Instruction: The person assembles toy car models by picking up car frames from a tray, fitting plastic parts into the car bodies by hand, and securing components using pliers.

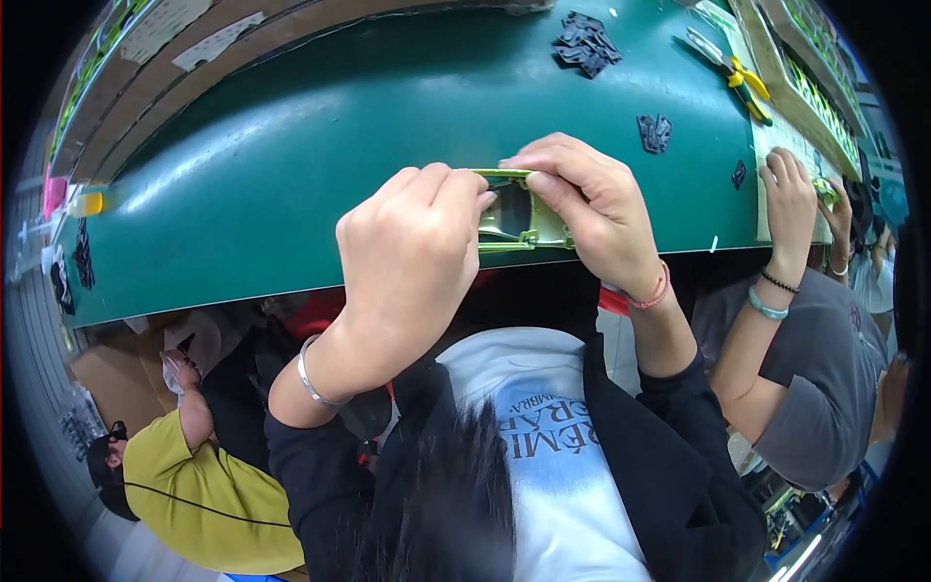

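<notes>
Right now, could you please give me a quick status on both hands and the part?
Left hand and right hand both pinching the light green plastic part at the green mat edge. Nothing blocking; co-worker's hand apart, to the right.

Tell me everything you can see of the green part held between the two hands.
The green part is a small, pale yellow-green moulded piece, plastic by its look, with a dark hollow in the middle and thin rails along its top and bottom edges. It sits at the near edge of the green table. The left hand covers its left end; the right hand pinches its top edge. The rest is hidden.
</notes>
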`<state>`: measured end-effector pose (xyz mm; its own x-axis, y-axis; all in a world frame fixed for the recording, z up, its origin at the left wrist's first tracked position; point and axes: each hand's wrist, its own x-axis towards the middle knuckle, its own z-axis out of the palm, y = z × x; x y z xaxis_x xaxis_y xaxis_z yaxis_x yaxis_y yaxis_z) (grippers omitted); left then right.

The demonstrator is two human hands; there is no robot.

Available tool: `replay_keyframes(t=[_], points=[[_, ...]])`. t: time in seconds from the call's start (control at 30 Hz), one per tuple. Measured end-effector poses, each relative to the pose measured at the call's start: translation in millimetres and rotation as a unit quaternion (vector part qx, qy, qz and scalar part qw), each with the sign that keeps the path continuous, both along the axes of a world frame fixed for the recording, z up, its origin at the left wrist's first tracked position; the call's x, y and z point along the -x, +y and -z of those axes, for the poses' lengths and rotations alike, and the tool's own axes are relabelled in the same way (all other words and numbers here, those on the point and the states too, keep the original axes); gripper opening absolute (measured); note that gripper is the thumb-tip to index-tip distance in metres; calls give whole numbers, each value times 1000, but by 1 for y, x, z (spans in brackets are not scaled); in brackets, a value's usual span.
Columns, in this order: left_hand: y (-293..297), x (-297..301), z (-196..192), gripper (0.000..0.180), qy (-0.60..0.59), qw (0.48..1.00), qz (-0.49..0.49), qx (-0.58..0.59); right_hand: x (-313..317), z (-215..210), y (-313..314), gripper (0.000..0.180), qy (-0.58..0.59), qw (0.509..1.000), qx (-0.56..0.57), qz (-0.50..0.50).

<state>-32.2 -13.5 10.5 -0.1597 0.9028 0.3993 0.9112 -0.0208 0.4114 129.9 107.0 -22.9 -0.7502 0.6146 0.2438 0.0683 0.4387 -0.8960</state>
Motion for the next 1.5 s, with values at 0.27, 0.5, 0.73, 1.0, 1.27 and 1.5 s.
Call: replay_keyframes(t=[0.27,0.5,0.73,1.0,1.27,1.5], points=[[0,-8,-5,9,-31,999,-17,21,-2,3,-1,12,27,1000,4,-7],[1,-6,3,12,25,999,6,-41,2,5,-4,12,41,999,-5,-2],[0,-4,7,13,46,996,36,-67,4,6,-5,10,44,999,-16,-3],[-2,-9,14,13,35,996,-4,-86,6,1,-6,11,51,997,-46,-22],[-5,-23,14,14,9,994,-62,-94,10,4,-9,14,52,990,-130,20],[-6,-31,19,25,-141,979,-132,-72,10,4,-10,14,17,979,-196,50]])
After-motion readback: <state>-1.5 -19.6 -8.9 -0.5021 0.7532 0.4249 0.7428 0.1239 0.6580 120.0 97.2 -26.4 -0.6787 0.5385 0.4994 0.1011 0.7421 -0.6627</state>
